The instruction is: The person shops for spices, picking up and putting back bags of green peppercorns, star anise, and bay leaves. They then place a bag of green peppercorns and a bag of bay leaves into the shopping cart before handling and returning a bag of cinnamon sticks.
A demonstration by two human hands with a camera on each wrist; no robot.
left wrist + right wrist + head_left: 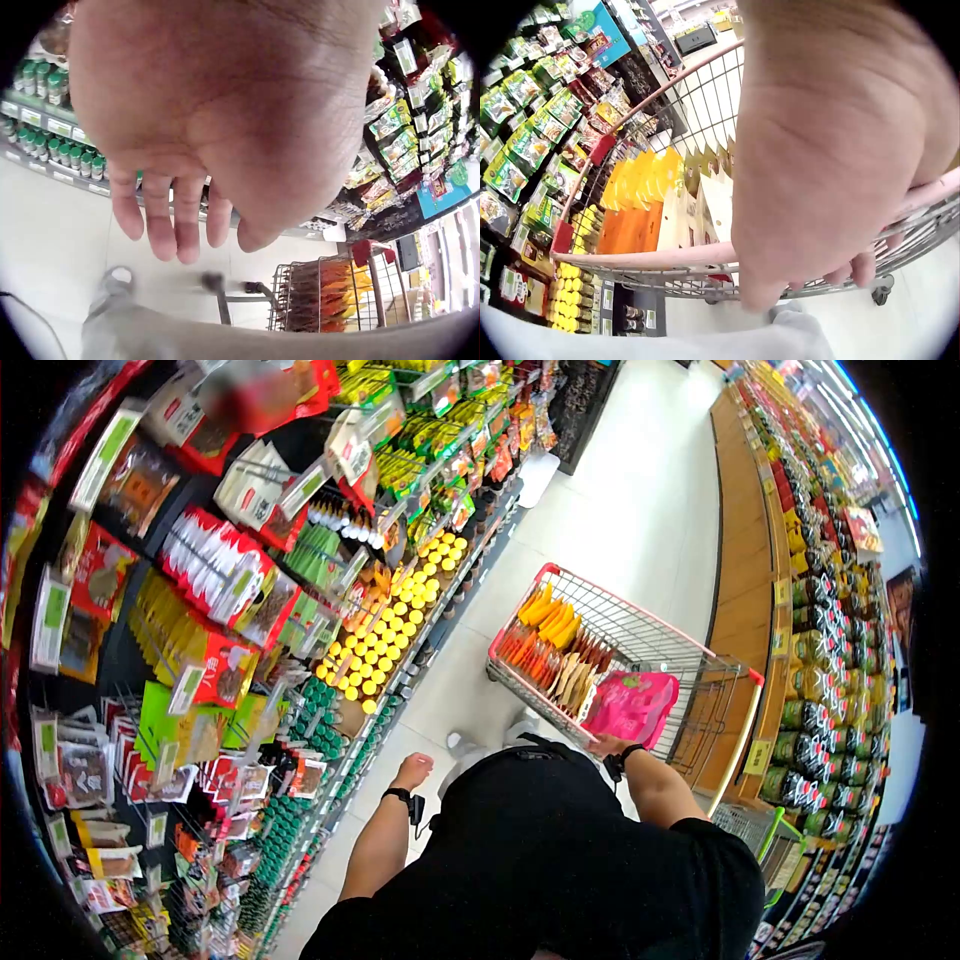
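The right hand is at the near side rim of a shopping cart; in the right wrist view the hand has its fingers curled over the pink rail. Inside the cart are yellow packets, orange packets, cream packets and a bright pink package. The left hand hangs in the air between the body and the shelves, holding nothing. Its fingers are loosely bent in the left wrist view, where the hand covers much of the picture.
Shelves at the left carry hanging packets, yellow-capped jars and green-capped bottles. A wood-panelled display with rows of jars borders the right side. Pale floor runs ahead between them. A green-edged basket or cart stands at lower right.
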